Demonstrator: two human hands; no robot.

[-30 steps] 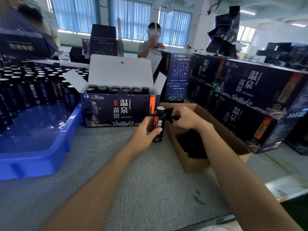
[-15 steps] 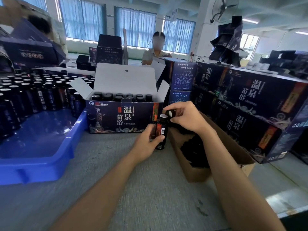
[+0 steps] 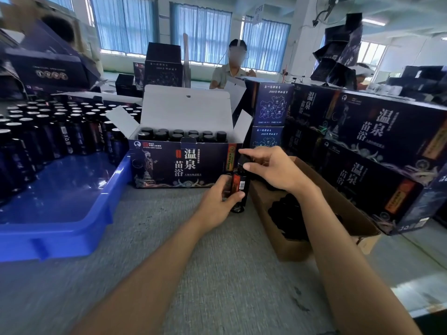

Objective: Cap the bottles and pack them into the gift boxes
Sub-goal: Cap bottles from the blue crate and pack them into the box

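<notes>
A small dark bottle (image 3: 240, 187) with a red label stands on the grey table, gripped round its body by my left hand (image 3: 221, 201). My right hand (image 3: 271, 169) is above it, thumb and fingers pinching a black cap (image 3: 243, 157) on the bottle's neck. Just behind stands an open dark-blue gift box (image 3: 183, 165), its white lid up, with two rows of capped bottles (image 3: 179, 136) inside. A brown carton (image 3: 297, 240) of loose black caps lies under my right forearm.
A blue plastic tray (image 3: 58, 213) on the left holds several uncapped bottles at its far side. Closed gift boxes (image 3: 377, 160) are stacked at the right. Another person sits behind the boxes. Bare grey table lies in front of me.
My right hand has come out of the cap carton with a cap and set it on the bottle's neck. My left hand has kept hold of the bottle.
</notes>
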